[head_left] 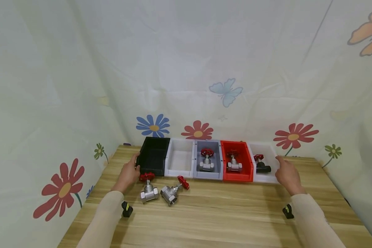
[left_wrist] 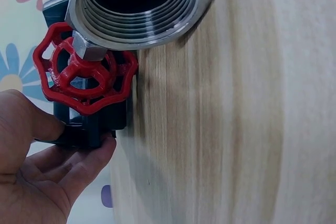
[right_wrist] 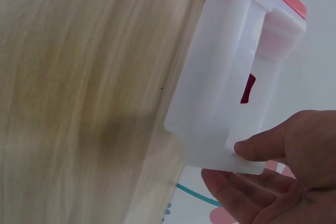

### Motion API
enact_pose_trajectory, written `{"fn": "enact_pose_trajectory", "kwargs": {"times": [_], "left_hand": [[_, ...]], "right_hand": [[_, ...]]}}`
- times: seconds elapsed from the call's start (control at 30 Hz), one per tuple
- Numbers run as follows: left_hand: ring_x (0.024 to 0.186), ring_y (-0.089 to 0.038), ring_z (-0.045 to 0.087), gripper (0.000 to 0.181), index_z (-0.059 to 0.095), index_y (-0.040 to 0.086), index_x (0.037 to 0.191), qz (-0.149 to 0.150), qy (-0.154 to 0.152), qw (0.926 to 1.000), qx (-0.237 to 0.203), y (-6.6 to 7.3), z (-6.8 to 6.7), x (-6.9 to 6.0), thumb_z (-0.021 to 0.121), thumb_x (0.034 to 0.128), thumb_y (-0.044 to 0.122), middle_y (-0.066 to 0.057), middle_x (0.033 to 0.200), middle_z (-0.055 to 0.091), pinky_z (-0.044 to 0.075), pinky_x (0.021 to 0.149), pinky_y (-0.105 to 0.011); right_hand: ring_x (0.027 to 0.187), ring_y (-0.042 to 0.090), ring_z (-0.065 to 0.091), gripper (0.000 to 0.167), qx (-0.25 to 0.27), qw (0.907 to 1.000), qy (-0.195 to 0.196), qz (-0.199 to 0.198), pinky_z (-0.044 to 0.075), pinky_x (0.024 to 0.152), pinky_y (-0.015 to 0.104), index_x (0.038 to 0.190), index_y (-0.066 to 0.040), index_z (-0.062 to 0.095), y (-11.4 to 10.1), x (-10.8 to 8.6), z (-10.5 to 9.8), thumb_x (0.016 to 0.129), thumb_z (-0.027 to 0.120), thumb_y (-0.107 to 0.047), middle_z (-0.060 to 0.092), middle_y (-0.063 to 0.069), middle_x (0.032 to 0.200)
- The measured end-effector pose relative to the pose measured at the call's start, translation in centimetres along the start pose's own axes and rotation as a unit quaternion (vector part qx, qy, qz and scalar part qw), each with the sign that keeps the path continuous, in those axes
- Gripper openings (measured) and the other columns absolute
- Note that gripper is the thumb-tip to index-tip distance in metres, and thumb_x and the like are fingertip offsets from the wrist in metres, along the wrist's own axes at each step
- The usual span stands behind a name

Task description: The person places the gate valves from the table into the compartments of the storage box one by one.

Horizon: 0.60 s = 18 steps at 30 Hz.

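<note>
My left hand (head_left: 127,175) pinches the left wall of a black bin (head_left: 154,156); in the left wrist view the thumb is over the rim and the fingers lie outside. My right hand (head_left: 287,175) pinches the right wall of a white bin (right_wrist: 210,93) at the row's other end. That bin holds a black valve with a red handwheel (head_left: 262,167). Between the end bins stand a white bin (head_left: 181,153) with nothing visible inside, a grey bin (head_left: 208,176) and a red bin (head_left: 237,177); the grey and red ones each hold a metal valve.
Two metal valves with red handwheels, one left (head_left: 149,193) and one right (head_left: 171,194), lie on the wooden table (head_left: 217,213) before the black and white bins. A flower-printed curtain (head_left: 173,69) hangs right behind the row and along both sides.
</note>
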<state>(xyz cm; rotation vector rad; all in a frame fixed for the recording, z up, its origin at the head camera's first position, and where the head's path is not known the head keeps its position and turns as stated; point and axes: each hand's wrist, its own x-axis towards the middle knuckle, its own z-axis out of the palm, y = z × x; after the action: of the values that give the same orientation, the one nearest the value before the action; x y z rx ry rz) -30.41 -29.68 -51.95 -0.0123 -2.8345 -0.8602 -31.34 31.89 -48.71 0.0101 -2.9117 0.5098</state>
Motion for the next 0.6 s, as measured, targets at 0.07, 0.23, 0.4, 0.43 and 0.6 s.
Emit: {"fn": "enact_pose_trajectory", "kwargs": {"times": [0.07, 0.23, 0.4, 0.43, 0.6], "left_hand": [[0.059, -0.019, 0.047, 0.059, 0.032, 0.006, 0.151, 0.0, 0.003, 1.0, 0.0, 0.11, 0.0, 0.06, 0.051, 0.0954, 0.003, -0.009, 0.067, 0.055, 0.039, 0.061, -0.033], [0.058, -0.019, 0.046, 0.059, 0.032, 0.007, 0.151, -0.002, 0.002, 1.0, -0.001, 0.2, 0.04, 0.17, 0.051, 0.0956, 0.004, -0.007, 0.065, 0.053, 0.038, 0.06, -0.033], [0.055, -0.017, 0.042, 0.06, 0.03, 0.006, 0.152, -0.005, -0.001, 1.0, -0.005, 0.01, 0.14, 0.2, 0.05, 0.0958, 0.004, -0.005, 0.063, 0.049, 0.034, 0.055, -0.031], [0.055, -0.017, 0.043, 0.06, 0.03, 0.006, 0.152, -0.003, -0.001, 1.0, -0.006, -0.03, 0.17, 0.2, 0.05, 0.0958, 0.004, -0.005, 0.063, 0.049, 0.034, 0.055, -0.031], [0.056, -0.017, 0.044, 0.06, 0.029, 0.006, 0.153, -0.006, -0.006, 0.9999, -0.009, -0.18, 0.16, 0.18, 0.049, 0.0962, 0.004, -0.006, 0.065, 0.051, 0.035, 0.056, -0.031]], "right_hand": [[0.108, 0.054, 0.055, 0.052, -0.001, 1.0, -0.005, 0.006, 0.045, 0.089, 0.063, 0.137, 0.008, 0.043, 0.2, 0.1, 0.04, 0.086, 0.052, 0.003, 0.053, 0.039, 0.126], [0.111, 0.054, 0.055, 0.055, 0.002, 0.9999, -0.012, 0.01, 0.045, 0.091, 0.063, 0.139, 0.009, 0.041, 0.49, 0.25, 0.18, 0.086, 0.055, 0.004, 0.051, 0.04, 0.13], [0.112, 0.054, 0.055, 0.058, -0.001, 0.9998, -0.021, 0.007, 0.045, 0.091, 0.062, 0.141, 0.011, 0.038, 0.65, 0.28, 0.25, 0.086, 0.057, 0.005, 0.049, 0.04, 0.132], [0.112, 0.054, 0.055, 0.058, -0.002, 0.9997, -0.023, 0.007, 0.045, 0.091, 0.062, 0.141, 0.011, 0.038, 0.68, 0.29, 0.25, 0.086, 0.057, 0.005, 0.049, 0.04, 0.132], [0.117, 0.054, 0.052, 0.06, -0.013, 0.9991, -0.041, -0.006, 0.043, 0.095, 0.063, 0.142, 0.012, 0.037, 0.98, 0.37, 0.3, 0.086, 0.058, 0.004, 0.047, 0.039, 0.135]]}}
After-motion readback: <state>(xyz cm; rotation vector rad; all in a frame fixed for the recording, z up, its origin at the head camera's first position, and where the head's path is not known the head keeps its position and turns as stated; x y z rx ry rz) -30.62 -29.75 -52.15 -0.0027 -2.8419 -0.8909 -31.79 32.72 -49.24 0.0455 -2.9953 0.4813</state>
